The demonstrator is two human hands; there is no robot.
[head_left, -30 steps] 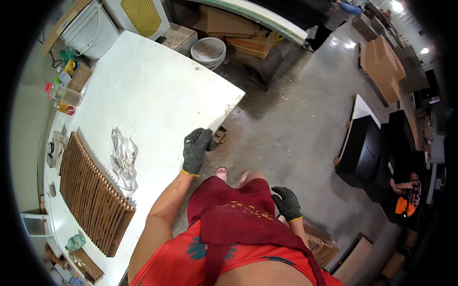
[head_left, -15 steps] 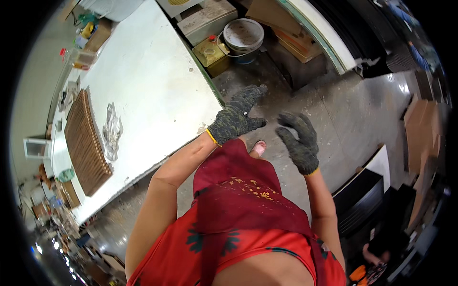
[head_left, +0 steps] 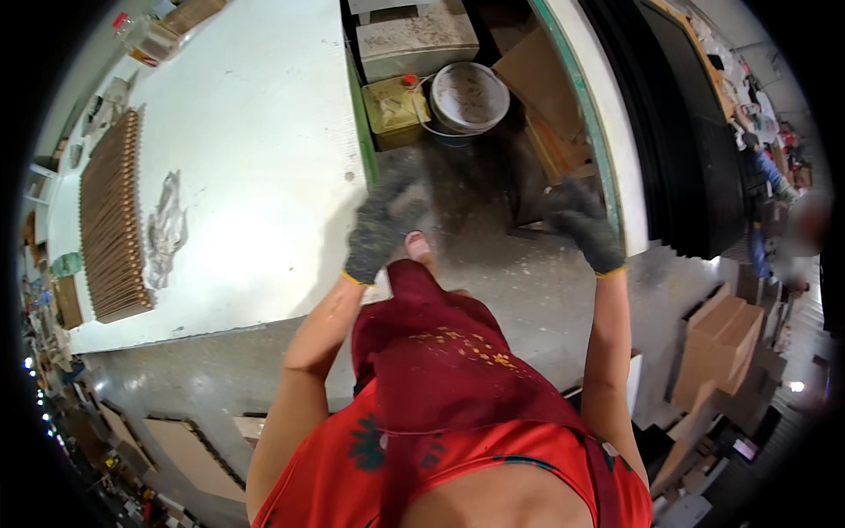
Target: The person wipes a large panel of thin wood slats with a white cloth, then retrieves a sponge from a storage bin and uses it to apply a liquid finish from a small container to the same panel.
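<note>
My left hand (head_left: 378,231), in a dark knitted glove with a yellow cuff, is over the near right corner of a white-topped table (head_left: 264,220). Its thumb and fingers look spread, though motion blurs them, and nothing shows in them. In a matching glove, my right hand (head_left: 588,231) is beside the green-edged end of a second white surface (head_left: 607,132). Its fingers are smeared but appear stretched out and empty. Between the hands, further off on the floor, stand a white bucket (head_left: 469,97) and a yellow can (head_left: 396,110) with a red cap.
A stack of brown strips (head_left: 110,220) and crumpled clear plastic (head_left: 165,229) lie on the table's left part. At its far left stands a clear bottle (head_left: 145,40) with a red cap. Black panels (head_left: 651,114) lie along the right. Cardboard boxes (head_left: 717,348) stand behind them at right.
My view has turned and moved toward the gap between the surfaces. My hands have moved apart, the left over the table corner, the right toward the second surface.
</note>
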